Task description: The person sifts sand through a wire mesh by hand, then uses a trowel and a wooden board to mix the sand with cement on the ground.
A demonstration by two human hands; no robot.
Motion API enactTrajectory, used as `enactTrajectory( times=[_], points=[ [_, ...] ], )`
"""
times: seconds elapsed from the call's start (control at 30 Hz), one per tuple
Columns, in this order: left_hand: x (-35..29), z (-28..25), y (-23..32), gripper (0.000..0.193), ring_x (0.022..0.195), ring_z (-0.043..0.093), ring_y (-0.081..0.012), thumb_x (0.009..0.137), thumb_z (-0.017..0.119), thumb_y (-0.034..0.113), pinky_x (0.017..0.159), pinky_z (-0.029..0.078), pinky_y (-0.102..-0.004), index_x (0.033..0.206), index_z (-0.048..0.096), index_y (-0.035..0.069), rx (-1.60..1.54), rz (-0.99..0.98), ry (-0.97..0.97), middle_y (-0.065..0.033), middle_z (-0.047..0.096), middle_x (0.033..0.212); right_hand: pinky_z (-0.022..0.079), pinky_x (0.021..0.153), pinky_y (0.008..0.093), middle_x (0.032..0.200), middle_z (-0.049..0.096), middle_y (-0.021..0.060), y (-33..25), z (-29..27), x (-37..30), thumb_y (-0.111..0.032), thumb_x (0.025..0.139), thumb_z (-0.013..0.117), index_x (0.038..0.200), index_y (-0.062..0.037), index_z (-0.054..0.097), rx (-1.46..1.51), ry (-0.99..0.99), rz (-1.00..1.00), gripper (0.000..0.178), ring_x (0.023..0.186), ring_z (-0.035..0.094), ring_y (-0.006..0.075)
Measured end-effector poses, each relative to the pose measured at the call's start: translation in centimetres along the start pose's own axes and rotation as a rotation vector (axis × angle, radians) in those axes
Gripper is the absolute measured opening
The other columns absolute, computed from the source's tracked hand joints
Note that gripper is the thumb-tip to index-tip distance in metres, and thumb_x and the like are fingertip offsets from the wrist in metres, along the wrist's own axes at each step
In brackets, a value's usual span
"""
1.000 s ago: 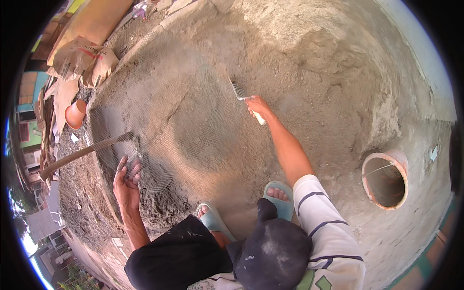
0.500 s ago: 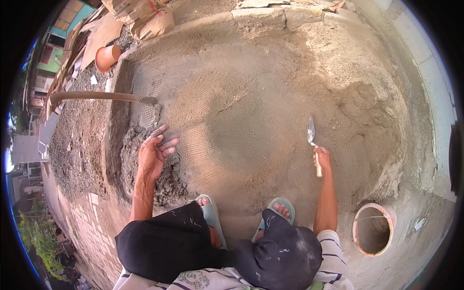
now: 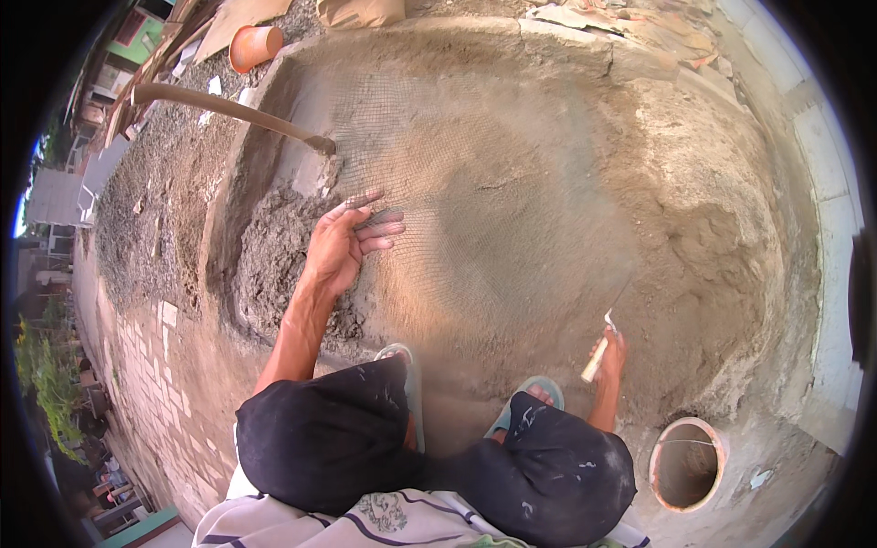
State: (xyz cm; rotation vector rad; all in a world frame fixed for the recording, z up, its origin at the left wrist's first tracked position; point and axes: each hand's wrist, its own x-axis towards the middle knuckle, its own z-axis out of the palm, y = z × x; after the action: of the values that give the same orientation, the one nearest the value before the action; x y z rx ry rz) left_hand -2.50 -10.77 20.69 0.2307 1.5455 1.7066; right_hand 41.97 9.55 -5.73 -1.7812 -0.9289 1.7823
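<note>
Lower right: right grip (image 3: pixel 611 353) curled round trowel handle (image 3: pixel 594 362); blade (image 3: pixel 622 297) beyond, seemingly edge-on; left grip (image 3: pixel 345 241) loosely spread.

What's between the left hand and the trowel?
Head view: from the left hand, mesh first, then grey-brown sandy material up to the trowel. No other tool lies between.

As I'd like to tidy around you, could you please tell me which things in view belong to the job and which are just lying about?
Likely in use:
trowel, in the right hand
mesh, by the left hand
wet mortar heap
long-handled tool, possibly a hoe

Apparently lying about:
orange bucket
brown sack

Unsure: wire-handled bucket
</note>
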Motion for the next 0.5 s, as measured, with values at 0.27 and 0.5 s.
enactTrajectory(
  times=[0.27, 0.5],
  points=[
    [1.0, 2.5, -3.6, 0.041, 0.098, 0.068, -0.0331, 0.098, 0.036, 0.002, 0.074, 0.062, -0.0319, 0.137, 0.039, -0.011, -0.078, -0.083, -0.097, -0.0341, 0.059, 0.114, 0.046, 0.048, 0.0289, 0.071, 0.049, 0.0027, -0.6, -2.1, 0.2, -0.028, 0.092, 0.065, 0.103, -0.0057, 0.049, 0.255, 0.197, 0.005, 0.029, 0.057, 0.051, 0.0139],
    [2.9, 13.0, -14.4, 0.045, 0.108, 0.063, -0.0356, 0.099, 0.036, 0.002, 0.081, 0.062, -0.0347, 0.143, 0.030, -0.008, -0.092, -0.372, -0.386, -0.0347, 0.047, 0.128, 0.048, 0.050, 0.0289, 0.081, 0.055, 0.0051, -2.1, -9.5, -4.5, -0.020, 0.090, 0.064, 0.110, -0.0027, 0.053, 0.115, 0.418, -0.162, 0.029, 0.063, 0.056, 0.0151]
  ],
)
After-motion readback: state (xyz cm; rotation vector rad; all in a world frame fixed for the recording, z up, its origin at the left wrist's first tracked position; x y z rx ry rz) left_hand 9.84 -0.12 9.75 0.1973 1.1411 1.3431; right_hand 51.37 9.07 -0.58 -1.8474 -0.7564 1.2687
